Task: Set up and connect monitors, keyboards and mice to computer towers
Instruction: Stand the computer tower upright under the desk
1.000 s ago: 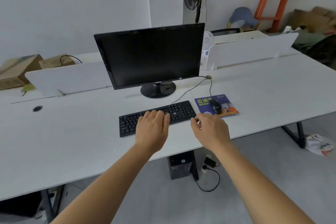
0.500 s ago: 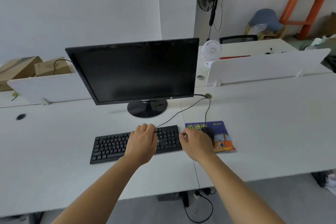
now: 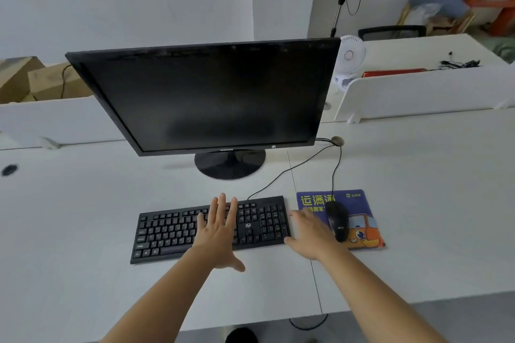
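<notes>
keyboard (image 3: 167, 231) was judged light, stiff | best gripped at both ends | left hand (image 3: 217, 234), right hand (image 3: 312, 234) were spread flat, nothing held

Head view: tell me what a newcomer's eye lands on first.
The big dark monitor dominates, standing behind the rest. In front, the left hand lies open over the black keyboard, and the right hand spreads between its right end and the mouse. The mouse sits on a bright blue pad on the white desk.
</notes>
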The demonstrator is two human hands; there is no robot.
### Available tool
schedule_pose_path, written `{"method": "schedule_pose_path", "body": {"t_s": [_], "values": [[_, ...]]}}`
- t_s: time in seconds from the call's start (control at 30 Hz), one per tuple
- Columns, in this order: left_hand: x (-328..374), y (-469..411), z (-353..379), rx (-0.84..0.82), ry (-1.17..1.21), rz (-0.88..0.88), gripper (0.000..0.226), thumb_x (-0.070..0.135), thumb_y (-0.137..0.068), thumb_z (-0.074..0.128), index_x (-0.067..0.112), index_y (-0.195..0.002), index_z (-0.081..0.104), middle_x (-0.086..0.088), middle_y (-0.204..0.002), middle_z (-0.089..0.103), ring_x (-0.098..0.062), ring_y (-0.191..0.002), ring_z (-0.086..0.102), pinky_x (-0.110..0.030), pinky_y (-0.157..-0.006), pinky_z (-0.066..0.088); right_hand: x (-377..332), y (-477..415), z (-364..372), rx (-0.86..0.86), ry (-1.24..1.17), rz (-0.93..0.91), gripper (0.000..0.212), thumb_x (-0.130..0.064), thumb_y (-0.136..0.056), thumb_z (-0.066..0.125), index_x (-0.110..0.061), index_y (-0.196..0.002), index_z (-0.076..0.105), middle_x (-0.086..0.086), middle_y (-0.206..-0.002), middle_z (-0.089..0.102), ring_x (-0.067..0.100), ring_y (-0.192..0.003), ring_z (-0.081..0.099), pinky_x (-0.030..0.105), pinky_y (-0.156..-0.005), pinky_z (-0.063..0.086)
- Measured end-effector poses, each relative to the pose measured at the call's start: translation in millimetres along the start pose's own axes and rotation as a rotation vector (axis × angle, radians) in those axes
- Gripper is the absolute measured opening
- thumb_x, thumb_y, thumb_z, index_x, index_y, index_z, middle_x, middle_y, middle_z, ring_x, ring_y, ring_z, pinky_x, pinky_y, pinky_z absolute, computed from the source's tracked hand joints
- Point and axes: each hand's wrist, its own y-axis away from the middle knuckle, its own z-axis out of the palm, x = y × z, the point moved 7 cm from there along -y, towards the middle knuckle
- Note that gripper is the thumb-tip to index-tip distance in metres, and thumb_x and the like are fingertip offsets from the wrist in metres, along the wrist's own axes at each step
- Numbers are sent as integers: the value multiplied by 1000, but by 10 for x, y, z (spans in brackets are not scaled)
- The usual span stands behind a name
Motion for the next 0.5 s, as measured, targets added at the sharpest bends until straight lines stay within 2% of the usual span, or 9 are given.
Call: {"method": "schedule_pose_path", "body": {"t_s": [0.1, 0.27, 0.37, 0.5], "values": [[-131, -235, 152, -59, -64, 40, 156, 69, -59, 81, 20, -141, -43, -13, -146, -49, -38, -139, -38, -64, -118, -2, 64, -66, 203, -65, 11, 85, 77, -42, -87, 63, -26, -151, 24, 4, -148, 31, 31, -133, 38, 45, -101, 43], [-262, -675, 398, -151, -175, 67, 155, 60, -61, 85, 16, -147, -36, -16, -156, -37, -41, -145, -29, -65, -118, 0, 240, -215, 425, -50, -5, 236, 73, -36, -93, 60, -18, -153, 21, 6, -151, 31, 29, -133, 42, 41, -102, 42], [-289, -877, 493, -191, -198, 68, 155, 55, -60, 88, 16, -148, -33, -14, -161, -29, -41, -148, -21, -63, -119, 5, 360, -285, 503, -6, 2, 286, 68, -32, -95, 59, -16, -152, 24, 5, -149, 32, 27, -130, 41, 36, -101, 46], [-290, -1072, 435, -145, -169, 92, 156, 52, -55, 91, 18, -152, -27, -7, -164, -16, -36, -151, -13, -59, -120, 10, 456, -392, 435, 89, 100, 265, 61, -28, -95, 61, -18, -148, 32, 3, -140, 37, 22, -124, 41, 29, -96, 50]]}}
